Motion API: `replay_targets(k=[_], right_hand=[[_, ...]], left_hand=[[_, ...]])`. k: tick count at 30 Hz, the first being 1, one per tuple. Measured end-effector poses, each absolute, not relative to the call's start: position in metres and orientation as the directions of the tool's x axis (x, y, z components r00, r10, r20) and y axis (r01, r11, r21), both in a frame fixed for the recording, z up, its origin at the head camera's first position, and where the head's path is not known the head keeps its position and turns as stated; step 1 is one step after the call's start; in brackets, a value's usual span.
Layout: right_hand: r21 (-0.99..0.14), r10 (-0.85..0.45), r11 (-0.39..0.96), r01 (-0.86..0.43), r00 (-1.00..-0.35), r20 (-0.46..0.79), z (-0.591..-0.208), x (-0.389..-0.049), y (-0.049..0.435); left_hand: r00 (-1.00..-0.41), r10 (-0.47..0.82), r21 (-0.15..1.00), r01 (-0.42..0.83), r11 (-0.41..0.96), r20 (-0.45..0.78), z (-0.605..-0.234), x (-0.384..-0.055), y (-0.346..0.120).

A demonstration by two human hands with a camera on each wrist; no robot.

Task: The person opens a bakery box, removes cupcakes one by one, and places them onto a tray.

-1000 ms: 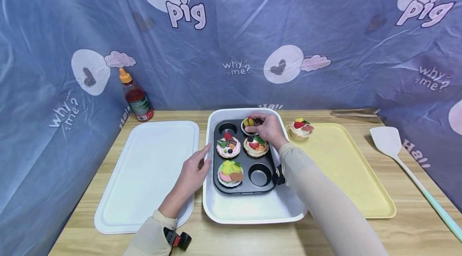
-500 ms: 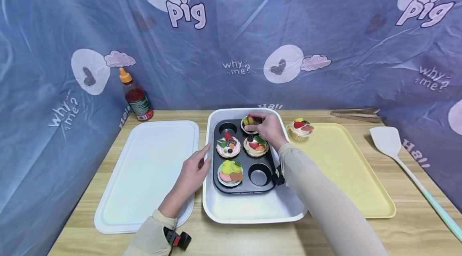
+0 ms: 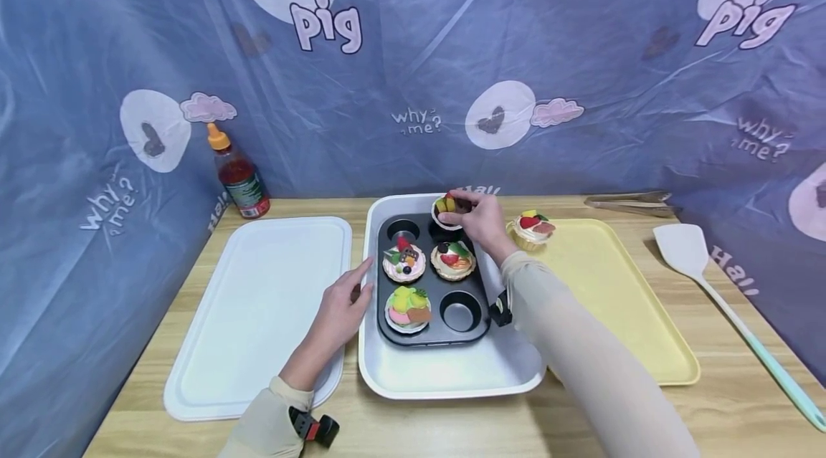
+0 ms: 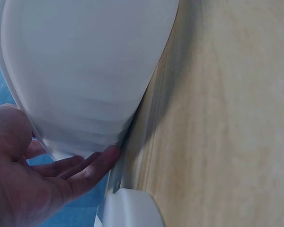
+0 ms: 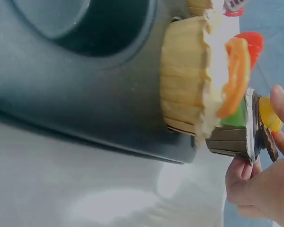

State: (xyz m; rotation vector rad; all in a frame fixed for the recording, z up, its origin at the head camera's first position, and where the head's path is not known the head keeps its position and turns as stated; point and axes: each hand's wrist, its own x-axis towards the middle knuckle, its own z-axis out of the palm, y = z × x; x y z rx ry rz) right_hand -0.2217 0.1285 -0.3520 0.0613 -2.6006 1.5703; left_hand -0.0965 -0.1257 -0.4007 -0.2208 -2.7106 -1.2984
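My right hand [image 3: 484,225] pinches a dark brown cupcake [image 5: 232,139] topped with yellow and red fruit pieces. It hangs just above the far right cup of a dark muffin tin [image 3: 434,300]. Three other cupcakes sit in that tin: a pink one [image 3: 405,264], a cream one [image 3: 453,262] with red and orange fruit, and one with yellow topping [image 3: 409,311]. A deep white tray [image 3: 445,379] holds the tin. Against its left wall rests my left hand [image 3: 342,307], the fingers fairly straight and touching the outside, as the left wrist view also shows.
A flat white tray [image 3: 271,300] lies to the left, with a sauce bottle [image 3: 241,182] behind it. To the right, a yellow tray [image 3: 613,300] bears another cupcake [image 3: 531,232] at its far left corner. Metal tongs [image 3: 632,203] and a white spatula [image 3: 680,250] lie farther right.
My right hand has raised the brown cupcake slightly out of its cup, so the dark opening shows beneath. The left hand stays at the tray wall. The head view has shifted a little.
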Motion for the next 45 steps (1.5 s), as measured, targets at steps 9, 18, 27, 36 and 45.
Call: replay_targets(k=[9, 18, 27, 36, 45], right_hand=[[-0.868, 0.017, 0.487, -0.098, -0.992, 0.121, -0.332, -0.214, 0.143], [-0.83, 0.026, 0.545, -0.12, -0.987, 0.159, -0.317, -0.202, 0.165], [-0.824, 0.028, 0.551, -0.133, -0.984, 0.178, -0.306, -0.195, 0.181], [-0.797, 0.029, 0.581, -0.163, -0.975, 0.221, -0.304, -0.191, 0.199], [-0.788, 0.044, 0.595, -0.159, -0.972, 0.229, -0.3, -0.187, 0.225]], left_hand=[[-0.977, 0.079, 0.754, 0.203, 0.625, 0.198, -0.401, -0.096, -0.126], [-0.979, 0.084, 0.754, 0.198, 0.626, 0.188, -0.401, -0.096, -0.124], [-0.983, 0.077, 0.754, 0.177, 0.632, 0.167, -0.402, -0.095, -0.124], [-0.983, 0.073, 0.76, 0.176, 0.625, 0.168, -0.401, -0.094, -0.125], [-0.983, 0.08, 0.755, 0.18, 0.63, 0.167, -0.401, -0.095, -0.125]])
